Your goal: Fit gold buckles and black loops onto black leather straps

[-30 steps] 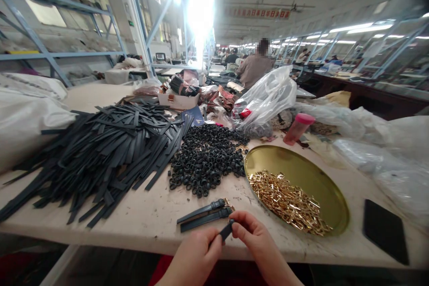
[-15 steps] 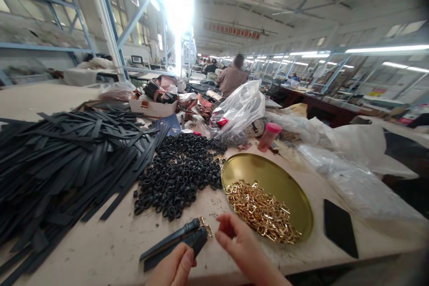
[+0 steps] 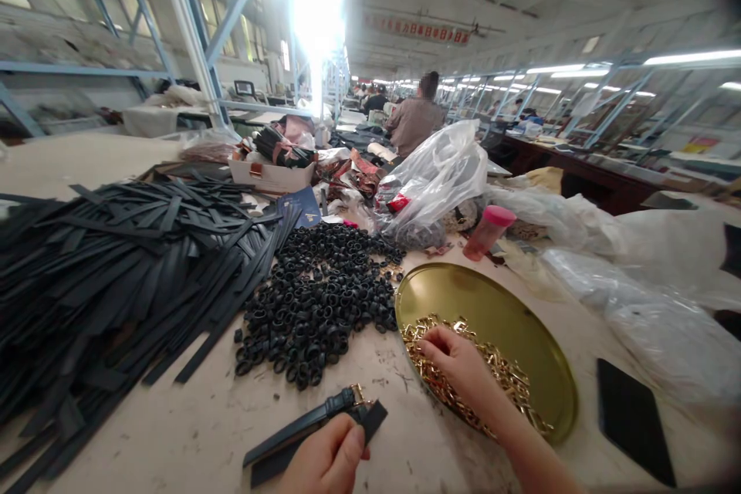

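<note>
My left hand (image 3: pixel 327 459) is closed round a dark strap (image 3: pixel 370 421) near the table's front edge. Beside it on the table lie finished dark straps (image 3: pixel 301 426) with a loop and a gold buckle. My right hand (image 3: pixel 457 359) reaches into the round gold tray (image 3: pixel 521 316), fingers curled down onto the heap of small gold buckles (image 3: pixel 503 378); whether it holds one is hidden. A pile of black rubber loops (image 3: pixel 316 297) sits left of the tray. A large heap of loose dark straps (image 3: pixel 116 278) fills the left side.
A black phone (image 3: pixel 634 421) lies right of the tray. A pink-capped bottle (image 3: pixel 488 231) and clear plastic bags (image 3: pixel 434 177) stand behind it, with a white box (image 3: pixel 269 174) of parts further back. A person (image 3: pixel 414 120) sits at a far bench.
My right hand has left the strap and moved right into the gold tray onto the buckles. My left hand keeps hold of the strap low at the table's edge.
</note>
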Available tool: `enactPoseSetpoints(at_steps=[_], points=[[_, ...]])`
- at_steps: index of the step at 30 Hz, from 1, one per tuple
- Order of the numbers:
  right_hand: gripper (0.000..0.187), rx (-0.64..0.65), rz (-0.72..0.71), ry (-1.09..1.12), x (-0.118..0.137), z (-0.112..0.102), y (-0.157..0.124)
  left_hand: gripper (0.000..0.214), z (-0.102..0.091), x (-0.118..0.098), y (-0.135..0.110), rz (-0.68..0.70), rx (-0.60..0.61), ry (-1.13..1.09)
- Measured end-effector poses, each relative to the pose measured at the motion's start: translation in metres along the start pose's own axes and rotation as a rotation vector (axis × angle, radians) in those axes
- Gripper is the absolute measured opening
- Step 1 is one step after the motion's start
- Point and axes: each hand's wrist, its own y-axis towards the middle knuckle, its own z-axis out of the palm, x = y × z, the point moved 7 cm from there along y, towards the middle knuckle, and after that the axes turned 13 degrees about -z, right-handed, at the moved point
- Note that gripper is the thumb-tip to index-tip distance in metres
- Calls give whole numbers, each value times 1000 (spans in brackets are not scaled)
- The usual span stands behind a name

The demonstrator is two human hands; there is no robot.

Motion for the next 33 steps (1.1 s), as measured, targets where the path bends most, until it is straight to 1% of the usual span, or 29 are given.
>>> enactPoseSetpoints(at_steps=[2, 4, 5, 8, 9, 11, 13, 14, 17, 19, 22, 23, 25, 27, 30, 33], points=[[23, -8, 6, 223, 16, 8, -12, 33, 8, -9, 3, 0, 6, -12], [25, -8, 2, 423, 33, 20, -25, 30, 12, -15, 6, 15, -16, -32], [24, -4, -11, 468, 42, 26, -32, 30, 12, -15, 7, 24, -34, -37], [21, -6, -65, 466, 61, 38, -50, 29, 9, -9, 6, 42, -84, -33], [21, -11, -68, 494, 64, 42, -55, 29, 8, -7, 4, 49, -103, -21], [22, -26, -41, 621, 65, 52, -61, 29, 4, -5, -6, 74, -158, 25], [25, -41, 9, 780, 64, 63, -66, 29, 1, -7, -18, 116, -210, 88], [26, -60, 39, 853, 63, 68, -68, 29, 2, -10, -25, 145, -217, 114], [30, -126, 124, 1029, 63, 80, -77, 23, 8, -15, -41, 214, -145, 146], [33, -138, 176, 1107, 65, 88, -85, 20, 10, -13, -47, 215, -120, 133], [30, -77, 214, 1174, 72, 98, -99, 18, 8, -3, -49, 196, -147, 91], [28, -60, 224, 1189, 74, 100, -103, 19, 9, 2, -48, 179, -135, 70], [26, -52, 246, 1202, 76, 101, -110, 23, 13, 13, -45, 129, -67, 25], [27, -78, 258, 1176, 77, 99, -114, 27, 17, 21, -43, 94, -4, -29], [28, -118, 225, 1093, 83, 92, -116, 32, 16, 23, -44, 101, 23, -131], [28, -115, 182, 1041, 90, 89, -116, 35, 15, 22, -47, 64, 51, -212]])
